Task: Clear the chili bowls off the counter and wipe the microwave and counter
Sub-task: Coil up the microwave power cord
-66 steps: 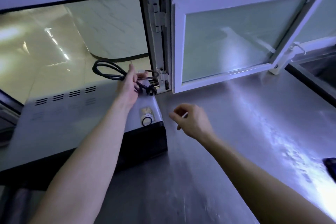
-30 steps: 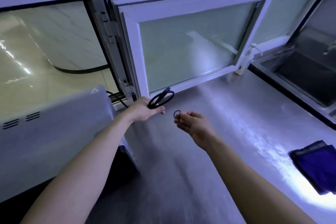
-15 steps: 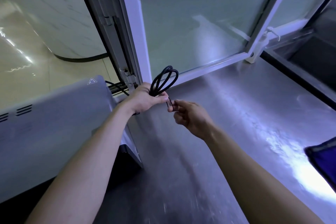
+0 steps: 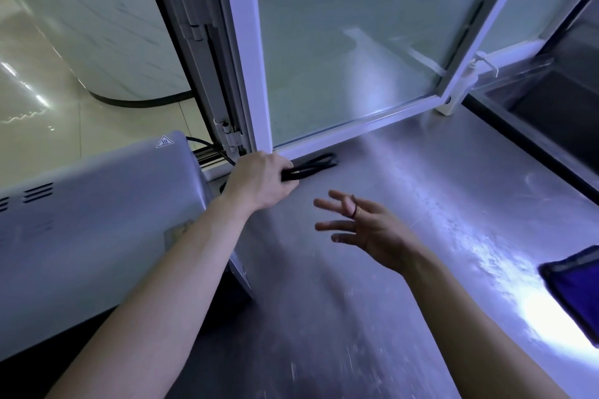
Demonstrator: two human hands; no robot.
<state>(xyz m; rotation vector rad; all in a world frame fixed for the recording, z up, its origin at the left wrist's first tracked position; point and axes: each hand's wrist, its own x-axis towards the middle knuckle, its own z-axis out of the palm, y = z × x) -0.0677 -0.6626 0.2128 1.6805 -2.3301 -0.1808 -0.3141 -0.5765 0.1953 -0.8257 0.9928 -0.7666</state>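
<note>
The white microwave [image 4: 90, 223] stands at the left on the steel counter [image 4: 405, 236], seen from above and behind. My left hand [image 4: 261, 180] is closed around its coiled black power cord [image 4: 312, 165], which rests low on the counter under the open window's frame. My right hand [image 4: 366, 225] hovers above the counter with fingers spread; a small black band circles one finger. A dark blue cloth [image 4: 573, 285] lies at the right edge. No chili bowls are in view.
A white-framed window sash [image 4: 350, 52] swings open over the back of the counter. A recessed steel sink [image 4: 551, 100] sits at the far right. Shiny tiled floor shows through the opening behind the microwave.
My left hand has lowered the coiled cord from mid-air down onto the counter by the window frame. My right hand has let go near the cord, pulled back and spread its fingers.
</note>
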